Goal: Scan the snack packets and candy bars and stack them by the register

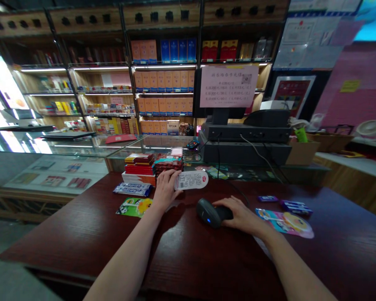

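My left hand (166, 188) grips a white rounded card pack (192, 180), its printed side with a barcode turned toward me, above the dark red table. My right hand (236, 212) is closed around the handle of a black barcode scanner (209, 213), which shows a blue light on its head. Left of my left hand lie a green pack with a yellow figure (134, 206) and a blue-and-white wrapped bar (133, 189). Right of my right hand are a blue-pink pack (285, 222) and two small purple packs, one nearer (297, 207) and one smaller (267, 198).
Stacked red boxes (139, 168) and wrapped packs (167, 161) stand at the table's back left. Behind them a glass counter (119, 152) runs along. A dark register (244, 142) with trailing cables and a paper sign (228, 85) sits at the back. Shelves hold several boxes (164, 81).
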`<move>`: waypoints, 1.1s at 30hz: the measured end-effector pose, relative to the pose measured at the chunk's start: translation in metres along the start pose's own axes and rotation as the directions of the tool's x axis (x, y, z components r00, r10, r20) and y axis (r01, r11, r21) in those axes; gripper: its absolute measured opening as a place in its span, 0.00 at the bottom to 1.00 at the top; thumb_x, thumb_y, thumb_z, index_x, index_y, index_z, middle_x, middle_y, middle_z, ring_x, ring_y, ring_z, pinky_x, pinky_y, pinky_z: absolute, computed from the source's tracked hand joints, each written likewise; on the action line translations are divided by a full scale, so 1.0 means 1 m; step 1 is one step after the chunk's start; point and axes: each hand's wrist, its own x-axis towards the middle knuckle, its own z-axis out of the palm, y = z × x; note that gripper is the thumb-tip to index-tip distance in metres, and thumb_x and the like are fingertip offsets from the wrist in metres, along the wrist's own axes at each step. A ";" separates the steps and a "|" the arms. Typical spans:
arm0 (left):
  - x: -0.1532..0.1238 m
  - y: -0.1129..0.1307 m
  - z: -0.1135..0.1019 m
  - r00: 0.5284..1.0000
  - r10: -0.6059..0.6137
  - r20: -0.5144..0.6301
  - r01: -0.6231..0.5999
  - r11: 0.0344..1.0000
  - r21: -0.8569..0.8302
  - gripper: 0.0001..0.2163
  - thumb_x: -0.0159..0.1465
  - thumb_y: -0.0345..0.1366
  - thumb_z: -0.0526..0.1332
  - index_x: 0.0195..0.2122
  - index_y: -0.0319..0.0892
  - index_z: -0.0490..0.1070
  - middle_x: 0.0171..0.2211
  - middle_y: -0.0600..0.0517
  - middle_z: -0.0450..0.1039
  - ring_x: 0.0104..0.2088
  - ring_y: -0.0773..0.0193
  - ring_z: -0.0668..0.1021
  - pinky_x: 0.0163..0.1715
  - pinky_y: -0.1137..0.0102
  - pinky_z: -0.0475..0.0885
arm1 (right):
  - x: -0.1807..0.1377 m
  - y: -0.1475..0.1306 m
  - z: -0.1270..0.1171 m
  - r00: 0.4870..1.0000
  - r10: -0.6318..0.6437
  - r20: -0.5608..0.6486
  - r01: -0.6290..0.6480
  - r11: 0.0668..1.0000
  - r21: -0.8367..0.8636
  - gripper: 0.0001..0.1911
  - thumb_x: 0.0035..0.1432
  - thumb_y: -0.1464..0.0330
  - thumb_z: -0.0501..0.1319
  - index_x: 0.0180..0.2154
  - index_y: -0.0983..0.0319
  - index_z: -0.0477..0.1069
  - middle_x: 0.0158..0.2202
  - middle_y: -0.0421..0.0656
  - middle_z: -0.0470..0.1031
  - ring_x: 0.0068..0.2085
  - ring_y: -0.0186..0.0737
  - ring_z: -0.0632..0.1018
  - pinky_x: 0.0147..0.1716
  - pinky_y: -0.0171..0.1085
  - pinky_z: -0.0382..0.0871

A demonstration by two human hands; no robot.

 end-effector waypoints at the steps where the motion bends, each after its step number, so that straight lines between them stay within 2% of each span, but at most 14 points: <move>1: 0.000 0.000 0.000 1.000 0.000 0.000 0.000 1.000 0.002 0.36 0.54 0.33 0.71 0.64 0.47 0.59 0.57 0.44 0.65 0.58 0.47 0.67 0.61 0.50 0.62 | 0.000 0.000 0.000 1.000 0.001 -0.006 -0.001 1.000 0.007 0.25 0.48 0.65 0.69 0.50 0.51 0.75 0.50 0.43 0.79 0.53 0.52 0.76 0.64 0.63 0.47; 6: -0.001 -0.001 0.002 1.000 -0.006 -0.014 0.006 1.000 0.009 0.36 0.56 0.33 0.70 0.64 0.48 0.59 0.57 0.44 0.65 0.58 0.46 0.68 0.61 0.49 0.62 | 0.000 -0.003 -0.002 0.997 -0.029 -0.074 0.029 1.000 0.002 0.23 0.49 0.62 0.69 0.49 0.52 0.75 0.48 0.43 0.80 0.51 0.51 0.77 0.65 0.62 0.47; 13: -0.001 -0.001 0.002 0.999 -0.006 -0.039 0.007 1.000 0.027 0.36 0.56 0.33 0.69 0.65 0.48 0.58 0.57 0.44 0.65 0.59 0.46 0.67 0.64 0.47 0.58 | 0.000 -0.012 -0.008 0.978 -0.092 -0.186 0.088 0.996 -0.032 0.21 0.55 0.60 0.66 0.51 0.53 0.75 0.50 0.44 0.79 0.52 0.51 0.76 0.57 0.50 0.62; 18: -0.001 0.000 0.001 0.999 0.000 -0.048 0.002 0.999 0.041 0.36 0.56 0.34 0.70 0.65 0.48 0.58 0.57 0.44 0.65 0.59 0.47 0.67 0.66 0.46 0.55 | -0.001 -0.016 -0.010 0.980 -0.099 -0.173 0.096 0.995 -0.025 0.24 0.57 0.62 0.65 0.55 0.54 0.72 0.52 0.45 0.78 0.52 0.50 0.75 0.55 0.48 0.62; 23: 0.000 0.001 0.000 0.998 0.000 -0.057 0.003 0.999 0.044 0.36 0.56 0.33 0.70 0.65 0.47 0.58 0.57 0.44 0.65 0.59 0.48 0.67 0.67 0.46 0.55 | -0.002 -0.024 -0.010 0.985 -0.105 -0.140 0.103 0.994 -0.020 0.20 0.57 0.61 0.64 0.53 0.54 0.73 0.50 0.45 0.78 0.51 0.50 0.75 0.53 0.47 0.63; 33: -0.001 0.000 0.002 0.997 0.021 -0.074 -0.017 0.998 0.060 0.35 0.56 0.33 0.70 0.64 0.45 0.60 0.56 0.44 0.65 0.59 0.49 0.67 0.67 0.48 0.53 | -0.001 -0.025 -0.010 0.987 -0.117 -0.106 0.108 0.990 -0.093 0.20 0.60 0.60 0.63 0.53 0.56 0.71 0.51 0.46 0.77 0.52 0.49 0.75 0.53 0.47 0.62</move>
